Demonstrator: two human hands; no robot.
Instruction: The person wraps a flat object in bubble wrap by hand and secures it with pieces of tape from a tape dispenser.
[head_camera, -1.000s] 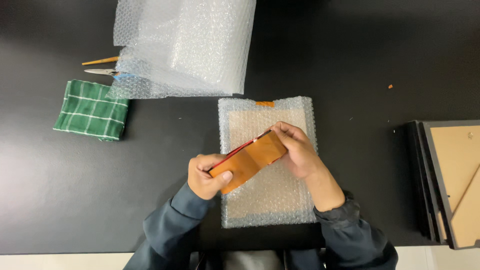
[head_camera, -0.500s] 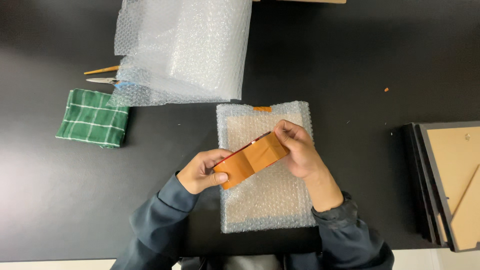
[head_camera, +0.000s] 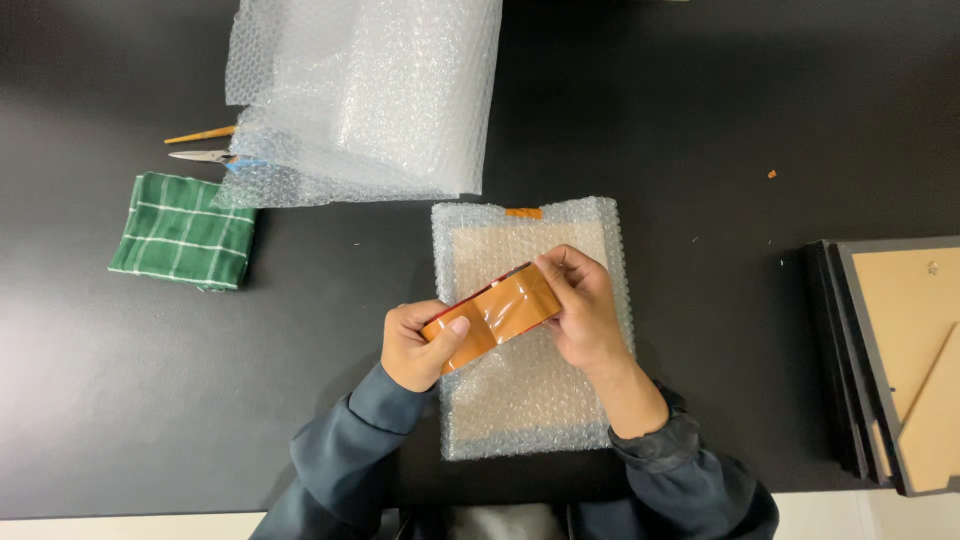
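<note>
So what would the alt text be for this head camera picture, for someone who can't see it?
Two hands, left hand and right hand, hold a roll of brown tape above a bubble-wrapped flat parcel on a black table. Loose bubble wrap, a green checked cloth and stacked picture frames lie around.

Flat rectangular bubble-wrapped package (head_camera: 525, 400), orange tape tab on top, mid-table
</note>
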